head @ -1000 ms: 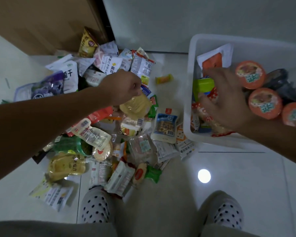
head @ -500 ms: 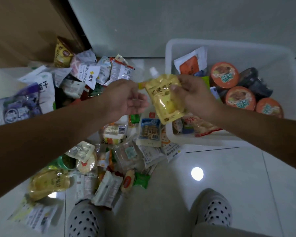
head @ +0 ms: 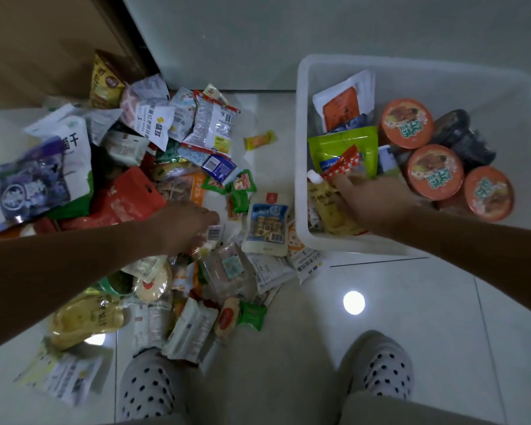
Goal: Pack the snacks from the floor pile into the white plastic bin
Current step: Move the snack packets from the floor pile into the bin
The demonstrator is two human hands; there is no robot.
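Note:
The white plastic bin (head: 302,118) stands on the floor at the right. It holds three orange noodle cups (head: 431,171), a green pouch (head: 344,148) and other packets. My right hand (head: 377,200) is down inside the bin's near left corner, holding a yellow spouted pouch (head: 327,210) that lies against the bin wall. The snack pile (head: 196,133) spreads over the floor at the left. My left hand (head: 187,225) reaches into the pile's middle, and its fingers pinch a small white packet with a barcode (head: 216,233).
A blue-and-white packet (head: 269,223) lies just left of the bin. A small orange candy (head: 259,139) sits alone between pile and bin. A wooden door (head: 43,41) and a white wall back the pile. My polka-dot slippers (head: 149,388) stand at the pile's near edge.
My right hand took the yellow pouch from my left hand and carried it down into the bin. My left hand dropped back into the pile onto a small white packet.

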